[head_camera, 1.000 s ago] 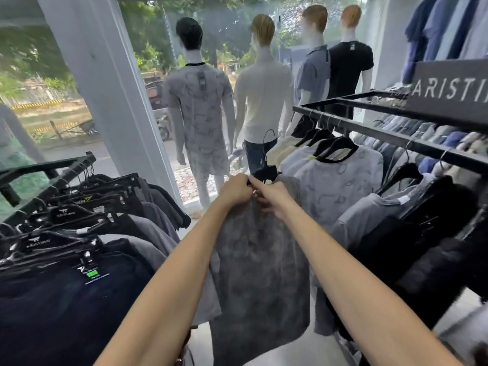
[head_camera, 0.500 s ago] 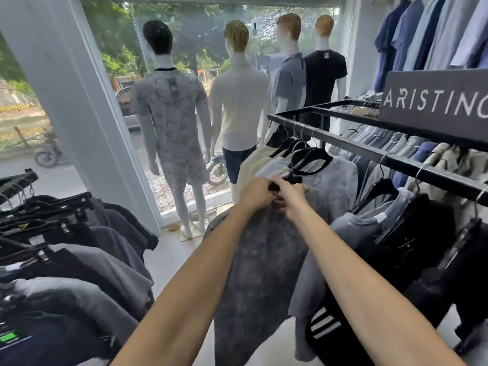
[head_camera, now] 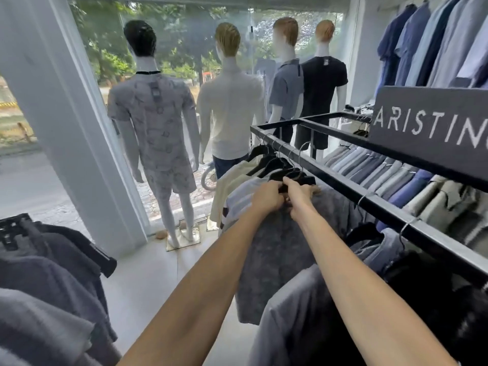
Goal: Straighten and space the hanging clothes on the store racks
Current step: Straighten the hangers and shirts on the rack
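At your far left, soft, fuzzy dark tops (head_camera: 47, 273) in grey and navy hang close together. Next comes a smooth white pillar (head_camera: 66, 128), and behind it the glass window with four glossy mannequins (head_camera: 229, 114) (the first one wears a pale printed set).

In the middle, your left hand (head_camera: 268, 198) has its fingers curled tight together on the collar of the grey mottled shirt (head_camera: 277, 260). Your right hand (head_camera: 299, 198) touches it, knuckle to knuckle. Its fingers are clamped on the black hanger (head_camera: 295, 178) where it meets the same collar, and the index finger reaches a little higher. The shirt is of thin, washed-looking cloth and hangs flat. It is at the window end of the black rail (head_camera: 369, 196), just right of a cream shirt (head_camera: 224, 186) and pale striped ones. A plain blue-grey shirt (head_camera: 295, 313) hangs nearer to you. Thin wire hooks rise from the hangers to the rail. I cannot tell whether the hook of your hanger sits on it.

The rail is a square metal bar with a matte finish. Above it stands a dark sign (head_camera: 433, 128) with white letters. Under the sign, folded shirts (head_camera: 383, 173) lie in a neat row, grey to blue. High on the right, blue shirts (head_camera: 422, 43) hang on the wall.
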